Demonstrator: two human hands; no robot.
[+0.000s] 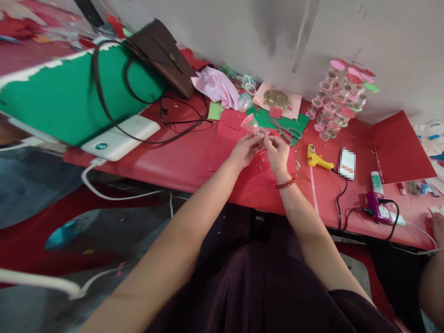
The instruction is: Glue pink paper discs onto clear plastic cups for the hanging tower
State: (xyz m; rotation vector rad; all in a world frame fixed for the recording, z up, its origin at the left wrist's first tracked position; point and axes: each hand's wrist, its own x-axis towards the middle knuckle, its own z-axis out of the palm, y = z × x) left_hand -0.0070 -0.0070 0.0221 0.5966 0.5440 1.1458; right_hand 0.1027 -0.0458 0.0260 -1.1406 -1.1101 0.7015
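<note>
Above the red sheets of paper, my left hand closes its fingertips on a small clear plastic cup, partly hidden by the fingers. Close beside it, my right hand pinches a thin whitish piece, too small to make out fully. The two hands nearly touch. Just behind them rests a clear cup with a pink disc. Scissors lie on a green sheet beyond my right hand. A yellow glue gun lies to the right.
Stacked clear cups with coloured discs stand by the wall. A pink card carries a brown granular pile. At left are a power bank, a brown bag and cords. A purple adapter and another person's hand appear right.
</note>
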